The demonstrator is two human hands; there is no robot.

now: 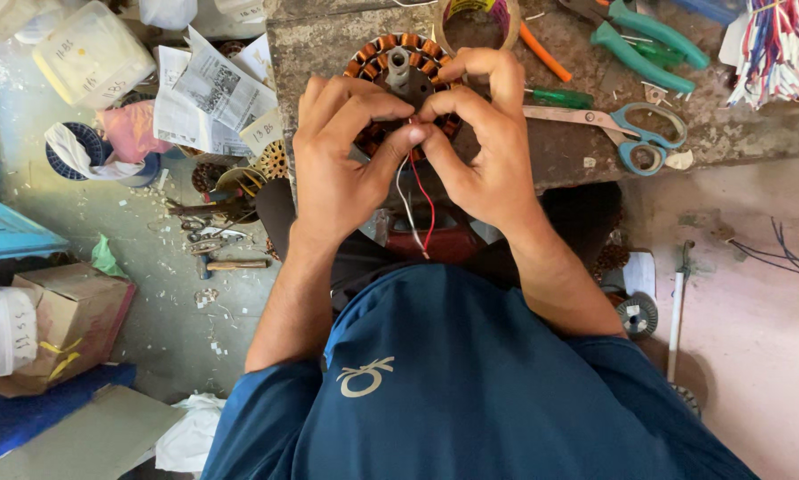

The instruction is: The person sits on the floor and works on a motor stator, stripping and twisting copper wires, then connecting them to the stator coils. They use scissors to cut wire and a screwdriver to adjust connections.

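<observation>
A round motor stator (397, 60) with copper windings lies at the near edge of a worn workbench (577, 151). My left hand (341, 164) and my right hand (479, 147) meet over its near side, fingertips pinched together on thin wires. A red wire (429, 206) and a white wire (405, 197) hang down from between my fingers toward my lap. Much of the stator is hidden under my hands.
Blue-handled scissors (635, 133), green-handled pliers (644, 40), a green screwdriver (559, 96), a tape roll (477, 22) and a wire bundle (786, 49) lie on the bench. Papers (212, 93), a plastic container (92, 55), a cardboard box (70, 324) and tools (226, 264) litter the floor at left.
</observation>
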